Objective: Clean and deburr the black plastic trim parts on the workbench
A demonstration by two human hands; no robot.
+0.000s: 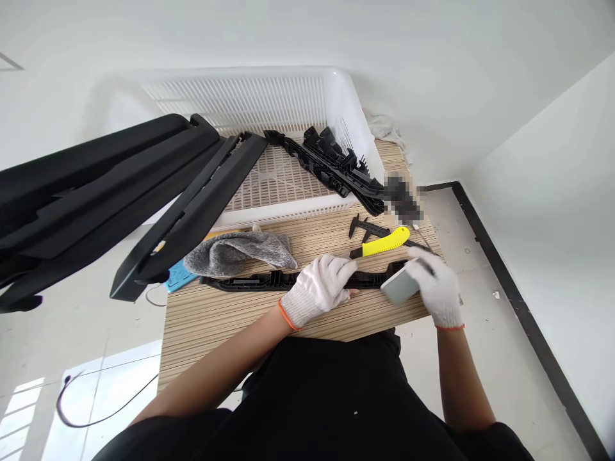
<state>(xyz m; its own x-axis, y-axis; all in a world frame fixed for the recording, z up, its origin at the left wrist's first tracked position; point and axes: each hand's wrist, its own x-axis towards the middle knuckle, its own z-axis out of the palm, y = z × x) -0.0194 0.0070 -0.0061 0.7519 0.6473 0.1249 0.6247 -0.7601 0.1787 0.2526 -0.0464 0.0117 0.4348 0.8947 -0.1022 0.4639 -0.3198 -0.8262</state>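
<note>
Long, narrow black plastic strip [259, 282] with ribs, slots and small raised clips: in the head view, it lies crosswise on the wood-grain tabletop [230, 320] in front of you. Your left hand [321, 288], in a white knit glove with an orange cuff, grasps it near the middle. Your right hand [439, 288], gloved alike and slightly blurred, grips a flat pale grey-green piece [400, 287], tilted at the strip's right end.

Counted on the table: one strip, one utility knife with a bright yellow ridged handle [385, 242], one black sliding caliper [377, 228] just beyond it, and one crumpled fuzzy grey cloth [235, 253] partly covering a flat blue item [180, 276]. Farther back stands one white slatted plastic basket [307, 208]. At least four long black panels [158, 153] jut over its left side; a cluster of black ribbed parts [331, 163], too overlapped to count, rests at its right. Any caliper markings are too small to read.
</note>
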